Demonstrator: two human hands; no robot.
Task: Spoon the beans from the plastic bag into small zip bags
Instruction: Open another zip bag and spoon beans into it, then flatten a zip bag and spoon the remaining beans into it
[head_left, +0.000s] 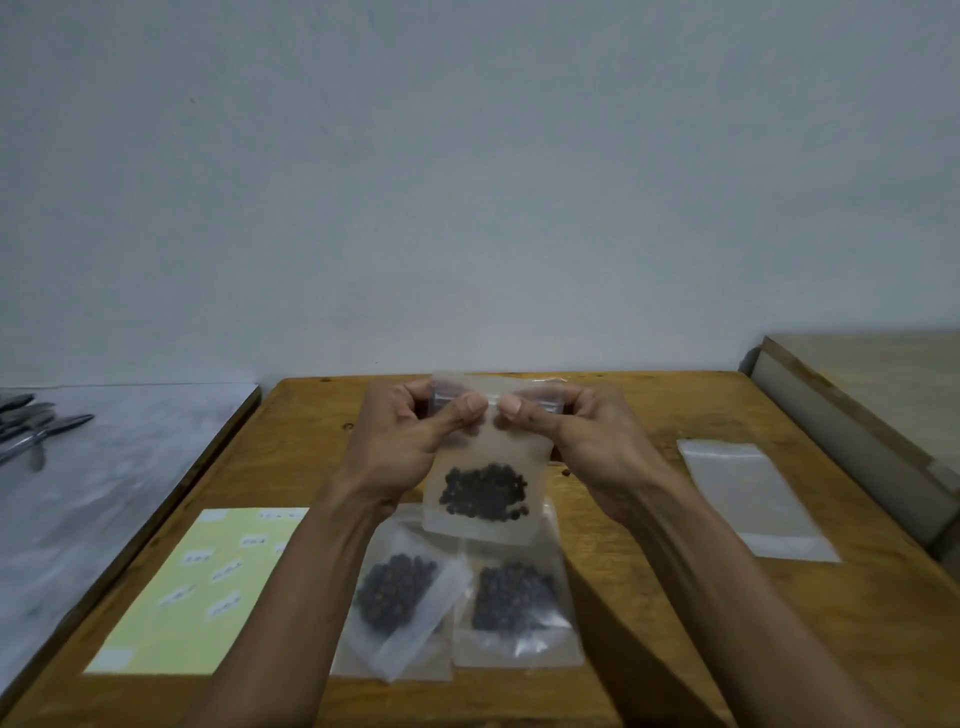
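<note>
While raised above the wooden table (649, 415), left hand (400, 441) and right hand (582, 441) pinch the top seal of a translucent zip bag (485, 467), dark round beans (483, 491) pooled low; two filled bags (457, 603) lie flat near the front edge.

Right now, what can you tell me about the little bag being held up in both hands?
The held bag is a small, frosted see-through plastic pouch with a zip strip along its top. It hangs upright above the wooden table, pinched at the top edge by the left hand and the right hand, thumbs nearly meeting. A clump of dark beans sits low inside. Whether the zip is fully closed cannot be told.
</note>
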